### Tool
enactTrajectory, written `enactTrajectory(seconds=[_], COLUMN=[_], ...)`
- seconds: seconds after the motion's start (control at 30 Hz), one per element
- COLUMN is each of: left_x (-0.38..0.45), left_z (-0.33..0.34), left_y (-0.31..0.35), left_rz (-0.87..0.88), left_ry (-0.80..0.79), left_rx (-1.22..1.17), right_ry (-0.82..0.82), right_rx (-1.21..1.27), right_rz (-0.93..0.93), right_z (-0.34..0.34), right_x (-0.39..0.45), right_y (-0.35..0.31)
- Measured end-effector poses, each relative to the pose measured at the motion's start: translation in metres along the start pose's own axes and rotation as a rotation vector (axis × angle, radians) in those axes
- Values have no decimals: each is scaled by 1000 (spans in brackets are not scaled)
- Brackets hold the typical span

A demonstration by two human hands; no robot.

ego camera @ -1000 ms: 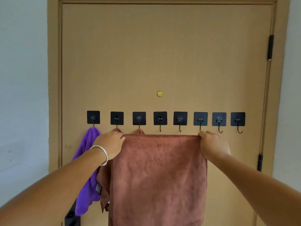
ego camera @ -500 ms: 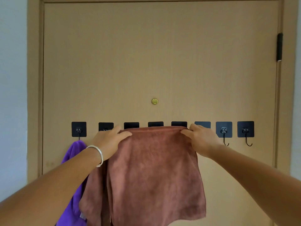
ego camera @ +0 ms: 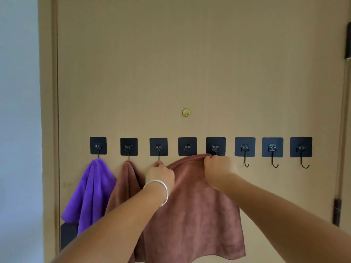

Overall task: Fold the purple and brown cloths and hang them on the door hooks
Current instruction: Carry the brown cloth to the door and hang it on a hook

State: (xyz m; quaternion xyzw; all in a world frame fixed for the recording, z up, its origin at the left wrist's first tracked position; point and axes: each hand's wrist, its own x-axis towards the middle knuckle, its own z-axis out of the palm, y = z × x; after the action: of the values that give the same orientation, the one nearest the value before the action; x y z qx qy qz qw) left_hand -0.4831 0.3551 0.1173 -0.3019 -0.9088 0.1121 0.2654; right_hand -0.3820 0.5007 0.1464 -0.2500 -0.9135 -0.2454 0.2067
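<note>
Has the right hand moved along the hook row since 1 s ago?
Yes. The right hand shifted left: it was under the sixth hook, now grips the brown cloth under the fifth hook.

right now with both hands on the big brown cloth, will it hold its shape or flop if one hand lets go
Probably flop. The brown cloth sags between the left hand and right hand and hangs in soft folds, so the freed corner would likely drop. Its plush, towel-like surface suggests it grips rather than slips, and it looks light, since fingertip pinches carry it.

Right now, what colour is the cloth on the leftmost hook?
Purple cloth, plain with no pattern, seen in the head view.
</note>
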Motion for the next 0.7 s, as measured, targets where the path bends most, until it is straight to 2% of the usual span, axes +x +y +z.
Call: enactTrajectory(seconds=[0.1,0.23,0.37,0.43,0.5,0.6,0.7], left_x=[-1,-7,-11,-14,-17,-23,-31], left_z=[3,10,19,24,28,28,18], left_y=[16,27,29,27,24,21,22], left_rz=[19,39,4,-23,-27,-5,2], left_ry=[-71,-96,-179,-264,-303,-306,-217], left_rx=[-23,-192,-552,-797,-938,-879,-556], right_ry=[-86,-165,-175,-144,-108,-90,-107], right_rx=[-7,127,280,353,379,340,307], right_rz=[-41,-41,-37,-26,-39,-86,-82], right_z=[10,36,56,65,72,75,68], right_x=[-8,-22,-30,-33,-37,-43,-49], right_y=[-12,-35,-49,-46,-40,-34,-31])
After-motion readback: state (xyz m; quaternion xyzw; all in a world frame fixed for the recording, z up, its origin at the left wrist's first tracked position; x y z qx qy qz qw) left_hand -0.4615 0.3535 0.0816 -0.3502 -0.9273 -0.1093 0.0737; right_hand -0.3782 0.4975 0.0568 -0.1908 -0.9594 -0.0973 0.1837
